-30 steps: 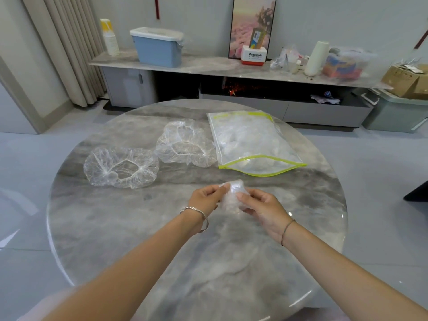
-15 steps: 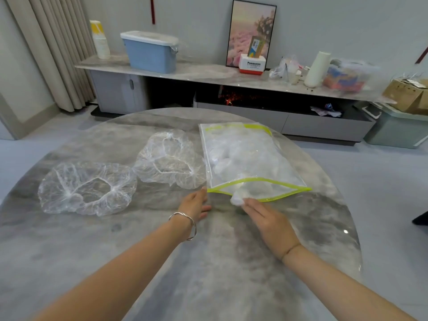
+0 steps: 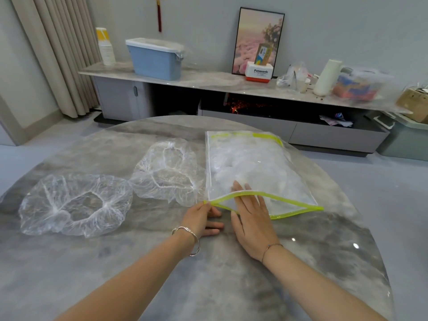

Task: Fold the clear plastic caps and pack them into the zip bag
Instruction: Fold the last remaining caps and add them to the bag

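A clear zip bag with a yellow-green zip edge lies on the round marble table, its mouth facing me and gaping. White crumpled folded caps show inside it. My left hand pinches the left corner of the bag's mouth. My right hand lies flat, its fingers pushed into the mouth and visible through the plastic. Two clear plastic caps lie spread out to the left: one near the table's left side, the other touching the bag's left edge.
Behind the table runs a long low cabinet carrying a blue bin, a stack of paper cups, a framed picture and assorted clutter. Curtains hang at the left. Grey floor surrounds the table.
Both hands carried the folded cap from in front of me to the bag. My left hand took the bag's corner, and my right hand's fingers went into the mouth.
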Tool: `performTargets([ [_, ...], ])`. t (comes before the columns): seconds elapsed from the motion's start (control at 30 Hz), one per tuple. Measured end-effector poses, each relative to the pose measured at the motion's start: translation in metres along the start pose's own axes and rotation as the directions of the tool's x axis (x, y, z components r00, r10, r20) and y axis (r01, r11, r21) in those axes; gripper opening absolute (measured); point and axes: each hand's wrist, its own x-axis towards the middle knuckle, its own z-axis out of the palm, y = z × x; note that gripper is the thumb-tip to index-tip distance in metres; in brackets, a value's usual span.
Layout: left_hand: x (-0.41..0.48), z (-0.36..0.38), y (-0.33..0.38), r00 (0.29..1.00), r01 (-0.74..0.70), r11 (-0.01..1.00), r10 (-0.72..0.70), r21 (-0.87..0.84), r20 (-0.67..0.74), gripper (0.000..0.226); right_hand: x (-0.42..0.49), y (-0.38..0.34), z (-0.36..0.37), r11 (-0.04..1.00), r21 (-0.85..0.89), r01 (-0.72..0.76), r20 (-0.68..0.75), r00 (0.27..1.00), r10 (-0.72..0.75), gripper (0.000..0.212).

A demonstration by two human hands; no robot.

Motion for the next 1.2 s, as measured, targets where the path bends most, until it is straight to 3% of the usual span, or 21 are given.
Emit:
performTargets([
  [0.1,0.0,-0.001,-0.002,0.997,-0.002,0.999,-0.002,0.049,0.082,0.033,0.019,0.003,0.001,0.982,-0.142,0.123,0.134,0.985,-0.104,0.064],
  [0.2,0.002,-0.002,-0.003,0.994,-0.009,0.996,0.0,0.084,0.106,0.033,0.038,0.005,-0.002,0.981,-0.15,0.125,0.322,0.944,-0.072,0.084],
  [0.37,-0.006,-0.004,-0.002,0.997,-0.002,0.998,-0.003,0.056,0.082,0.033,0.028,0.005,-0.003,0.992,-0.093,0.087,0.298,0.953,-0.055,0.08],
  [0.43,-0.007,-0.011,-0.005,0.975,-0.174,0.956,0.2,0.236,-0.091,0.028,0.011,0.006,-0.003,0.993,-0.069,0.094,0.224,0.972,-0.077,0.076],
  [0.5,-0.005,-0.028,-0.005,0.803,-0.359,0.712,0.565,0.604,-0.189,0.014,-0.006,0.007,-0.01,0.99,-0.064,0.129,0.124,0.985,-0.121,0.065],
  [0.53,-0.004,-0.037,-0.004,0.733,-0.353,0.541,0.667,0.763,-0.134,0.026,-0.016,0.005,-0.015,0.987,-0.08,0.136,0.079,0.988,-0.13,0.059],
  [0.57,0.002,-0.045,-0.005,0.737,-0.305,0.397,0.674,0.866,-0.05,0.043,-0.024,0.006,-0.017,0.985,-0.097,0.145,0.038,0.989,-0.141,0.055],
  [0.67,0.005,-0.062,-0.013,0.904,-0.117,0.103,0.423,0.988,0.063,0.062,-0.049,-0.001,-0.02,0.978,-0.106,0.178,-0.013,0.983,-0.181,0.048],
  [0.73,-0.003,-0.067,-0.021,0.931,-0.103,0.032,0.356,0.994,0.085,0.061,-0.059,-0.01,-0.021,0.975,-0.092,0.201,-0.013,0.979,-0.203,0.046],
  [0.83,-0.026,-0.075,-0.022,0.912,-0.163,-0.06,0.373,0.985,0.174,0.05,-0.061,-0.027,-0.028,0.964,-0.1,0.247,-0.038,0.967,-0.251,0.044],
  [0.97,-0.073,-0.086,-0.025,0.916,-0.251,-0.019,0.319,0.968,0.244,0.044,-0.068,-0.051,-0.048,0.963,-0.062,0.261,-0.003,0.965,-0.261,0.033],
  [1.2,-0.158,-0.115,-0.054,0.841,-0.509,0.015,0.219,0.86,0.494,0.071,-0.115,-0.077,-0.06,0.94,-0.01,0.341,0.286,0.902,-0.324,0.082],
])
